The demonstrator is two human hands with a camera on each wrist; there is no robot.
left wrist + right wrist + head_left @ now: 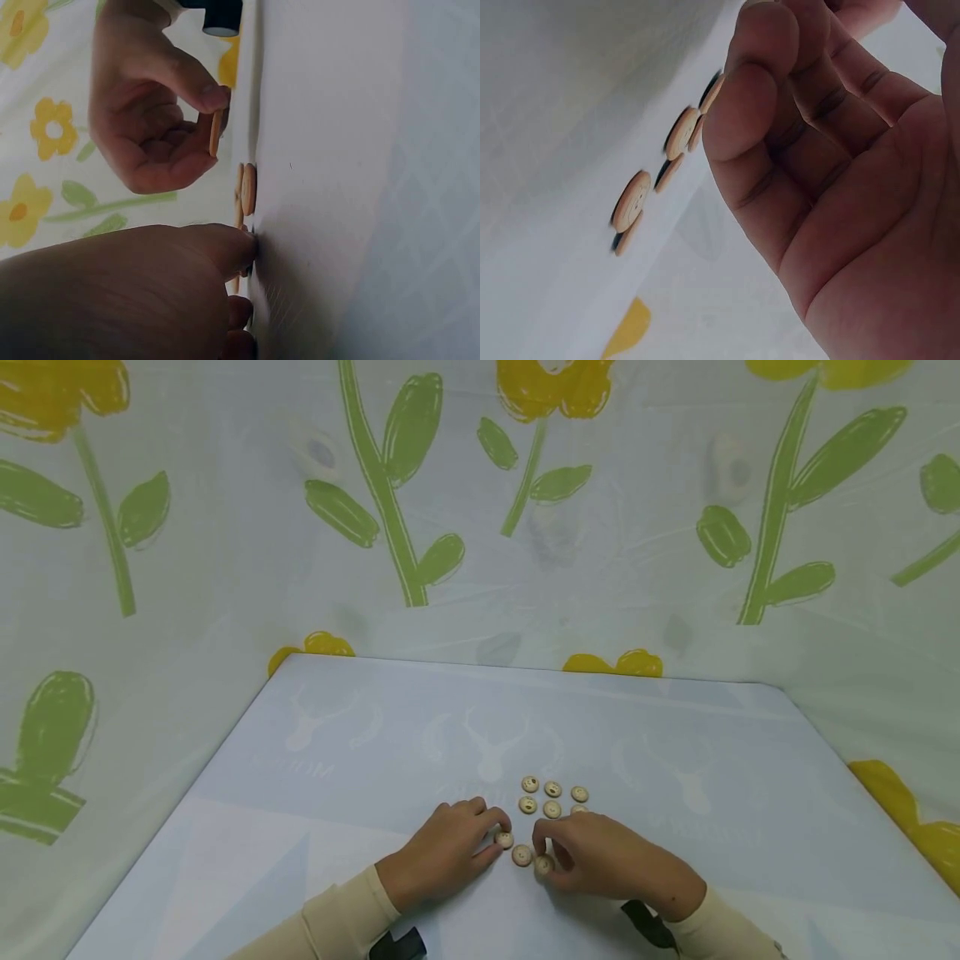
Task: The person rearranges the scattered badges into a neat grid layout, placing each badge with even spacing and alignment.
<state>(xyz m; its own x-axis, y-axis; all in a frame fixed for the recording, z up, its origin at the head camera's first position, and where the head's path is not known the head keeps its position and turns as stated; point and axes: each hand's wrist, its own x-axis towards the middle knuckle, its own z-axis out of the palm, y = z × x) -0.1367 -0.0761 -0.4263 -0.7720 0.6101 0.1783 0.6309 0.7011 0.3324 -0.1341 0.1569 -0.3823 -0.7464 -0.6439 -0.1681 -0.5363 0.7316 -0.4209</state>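
My right hand [600, 858] pinches a round wooden button [543, 865] between thumb and fingertips. The left wrist view shows this button [215, 133] edge-on, raised off the table; in the right wrist view the fingers hide it. My left hand [452, 852] has its thumb and fingertips around another button [504, 840], low at the tabletop. Between the two hands lies a loose button [522, 856]. Just beyond them, several more buttons [552, 789] lie flat in two rows, one partly covered by my right hand.
The pale table [360, 727] has faint printed patterns and stretches out beyond the buttons. A white cloth [247, 510] with yellow flowers and green leaves hangs behind and beside it. Dark straps [648, 924] circle the wrists below beige sleeves.
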